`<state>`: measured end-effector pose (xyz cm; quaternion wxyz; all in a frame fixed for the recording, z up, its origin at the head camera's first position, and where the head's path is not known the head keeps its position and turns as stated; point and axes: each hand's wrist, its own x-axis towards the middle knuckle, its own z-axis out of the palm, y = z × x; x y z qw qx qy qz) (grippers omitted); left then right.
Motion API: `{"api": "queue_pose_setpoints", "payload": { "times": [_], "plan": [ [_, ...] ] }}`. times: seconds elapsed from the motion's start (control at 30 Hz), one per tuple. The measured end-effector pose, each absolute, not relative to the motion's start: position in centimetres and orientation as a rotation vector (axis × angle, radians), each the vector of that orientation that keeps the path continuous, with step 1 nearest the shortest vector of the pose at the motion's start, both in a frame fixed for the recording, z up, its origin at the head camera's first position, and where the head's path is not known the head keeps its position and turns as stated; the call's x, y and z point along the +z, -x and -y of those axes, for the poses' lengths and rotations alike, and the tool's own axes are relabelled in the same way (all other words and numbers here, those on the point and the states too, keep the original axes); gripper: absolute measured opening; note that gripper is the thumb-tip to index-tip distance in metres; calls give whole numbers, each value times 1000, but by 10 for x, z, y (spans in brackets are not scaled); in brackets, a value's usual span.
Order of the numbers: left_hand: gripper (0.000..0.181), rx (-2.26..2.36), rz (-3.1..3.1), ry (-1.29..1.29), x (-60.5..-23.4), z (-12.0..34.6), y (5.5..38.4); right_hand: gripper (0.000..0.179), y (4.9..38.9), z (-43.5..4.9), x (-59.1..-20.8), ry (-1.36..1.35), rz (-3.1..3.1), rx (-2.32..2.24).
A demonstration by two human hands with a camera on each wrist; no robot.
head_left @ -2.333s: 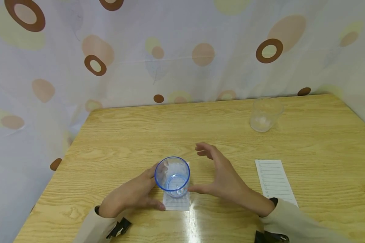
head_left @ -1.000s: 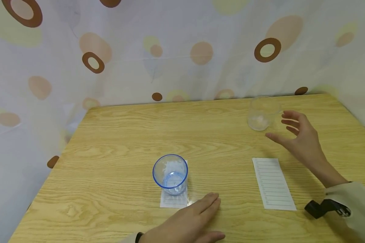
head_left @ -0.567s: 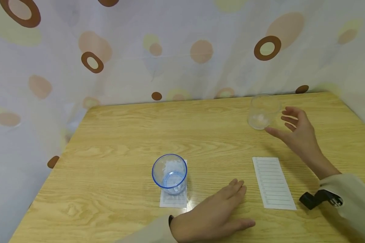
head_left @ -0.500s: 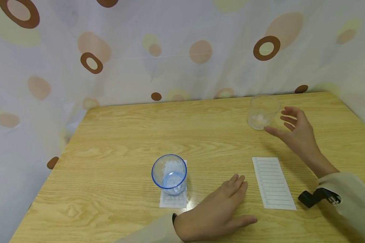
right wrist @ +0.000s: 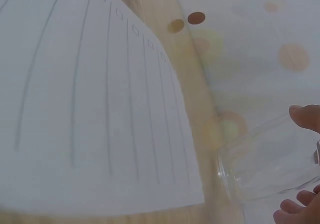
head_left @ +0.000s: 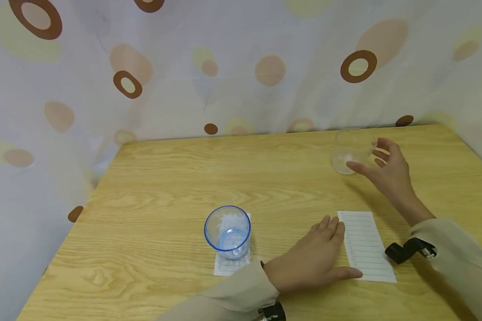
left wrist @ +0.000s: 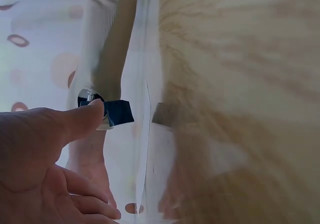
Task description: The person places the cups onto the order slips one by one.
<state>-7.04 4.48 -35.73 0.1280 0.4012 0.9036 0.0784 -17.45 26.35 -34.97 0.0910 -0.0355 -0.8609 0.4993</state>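
Observation:
A clear cup stands upright near the table's back edge. My right hand is at its right side, thumb in front of the cup and fingers slightly bent by its right edge. In the right wrist view the cup shows between the spread thumb and fingers; whether they touch it I cannot tell. My left hand has its fingers extended, with fingertips and thumb at the left edge of a lined paper slip. A blue-rimmed clear cup stands upright on another lined slip, left of both hands.
The wood-grain table extends to a patterned curtain along its back and left. A black strap device sits on the right sleeve, another on the left.
My left hand has left the blue-rimmed cup and moved right to the right-hand slip. My right hand has gone from beside that cup to the clear cup at the back. Both cups stay put.

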Motion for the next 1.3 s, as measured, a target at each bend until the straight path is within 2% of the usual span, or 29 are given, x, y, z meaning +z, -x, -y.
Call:
{"api": "queue_pose_setpoints", "payload": {
  "times": [0.37, 0.8, 0.9, 1.07, 1.3],
  "plan": [
    [97, 23, -2575, -1094, -366, -72, 77, 102, 183, -264, -361, 171, 2560, 1524],
    [101, -96, -2589, -998, -373, -78, 83, 102, 191, -259, -360, 143, 2526, 1536],
    [101, -101, -2587, -1001, -372, -77, 83, 102, 192, -259, -360, 136, 2528, 1531],
    [102, -104, -2583, -1022, -374, -76, 84, 90, 194, -259, -362, 138, 2515, 1539],
    [102, -107, -2571, -1010, -376, -78, 85, 92, 195, -259, -366, 148, 2538, 1539]
  ]
}}
